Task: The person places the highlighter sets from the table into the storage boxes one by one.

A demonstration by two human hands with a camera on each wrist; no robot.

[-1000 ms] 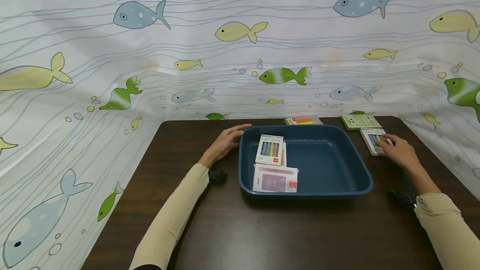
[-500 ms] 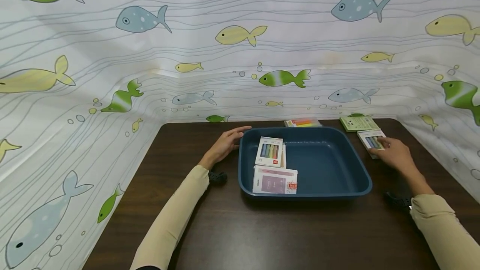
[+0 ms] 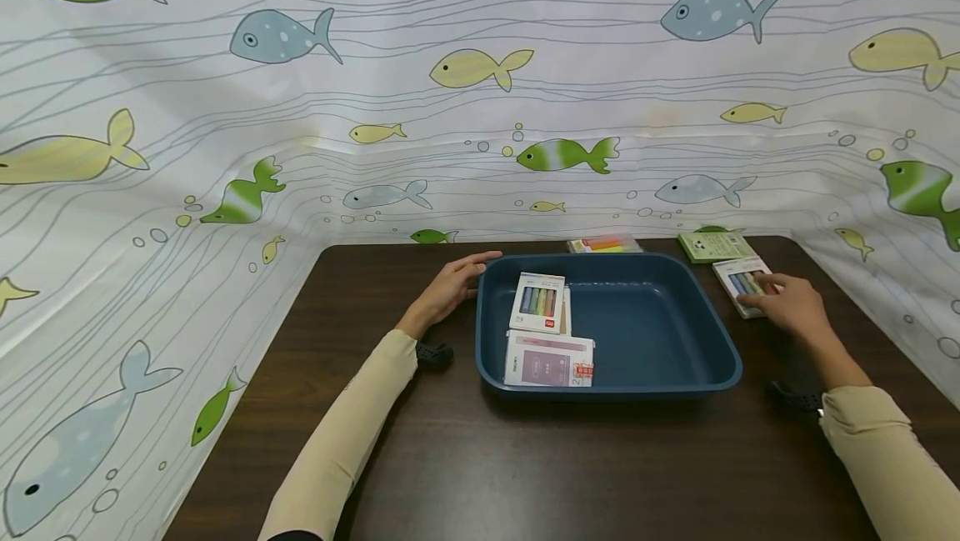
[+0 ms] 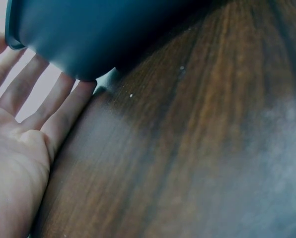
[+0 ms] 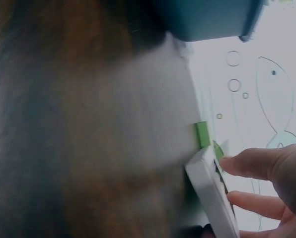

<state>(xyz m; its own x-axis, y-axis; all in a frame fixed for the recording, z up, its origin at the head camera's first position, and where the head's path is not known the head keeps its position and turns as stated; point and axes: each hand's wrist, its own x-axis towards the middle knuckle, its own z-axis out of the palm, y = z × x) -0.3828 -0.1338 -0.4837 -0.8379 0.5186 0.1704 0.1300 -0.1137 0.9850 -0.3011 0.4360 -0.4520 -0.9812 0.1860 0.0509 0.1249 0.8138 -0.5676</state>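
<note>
My left hand (image 3: 447, 293) rests against the left side of a blue tray (image 3: 697, 385). Its fingers (image 4: 53, 101) lie straight along the tray's outer wall in the left wrist view. Right of the tray, my right hand (image 3: 793, 306) holds a white box (image 3: 723, 273) with a window onto coloured sticks. The thumb and fingers are bent over its top in the head view. Seen from the right wrist, this white box (image 5: 212, 196) leans at a slant, with fingertips at its upper face.
A similar white windowed box (image 3: 537, 302) overlaps a tan item in the tray's left half, with a white and mauve box (image 3: 549, 362) nearer. Behind the tray lies a clear pack of bright coloured sticks (image 3: 606, 244). A green box (image 3: 716, 247) lies at the table's back right, before a fish-patterned cloth (image 3: 637, 99).
My right hand has drawn the white windowed box slightly left and nearer, and shifted its fingers on it. The left hand stays at the tray.
</note>
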